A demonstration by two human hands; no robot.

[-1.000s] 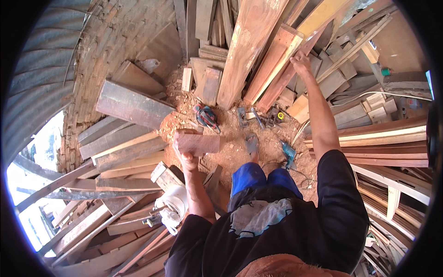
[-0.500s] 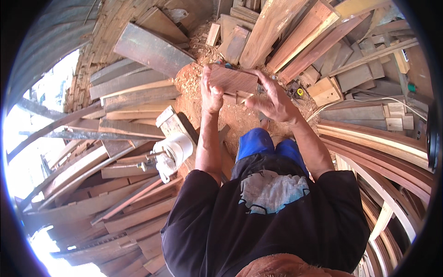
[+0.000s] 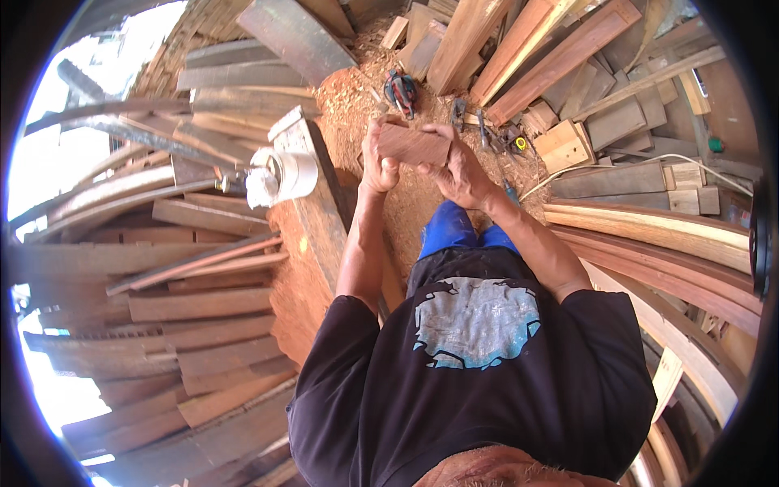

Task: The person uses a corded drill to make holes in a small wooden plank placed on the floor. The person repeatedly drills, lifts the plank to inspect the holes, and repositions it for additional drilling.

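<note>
A short reddish-brown wooden block [image 3: 415,145] is held up in front of me, its broad grained face toward my head. My left hand [image 3: 378,158] grips its left end, the thumb bent against the lower edge. Round the right end closes my right hand [image 3: 464,174], with fingers along the top and the thumb underneath. The far side of the block is hidden. Just beyond it, a red and black power tool [image 3: 401,93] lies on the shavings.
A white bucket [image 3: 297,176] stands on a wooden bench [image 3: 323,213] to my left. Hand tools and a yellow tape measure [image 3: 520,144] lie among sawdust at the right. Stacked boards [image 3: 649,231] and offcuts surround me on both sides.
The block has come slightly nearer my body and looks smaller in view. My right hand, earlier with its thumb apart, now wraps its end. The whole view has shifted, uncovering the power tool.
</note>
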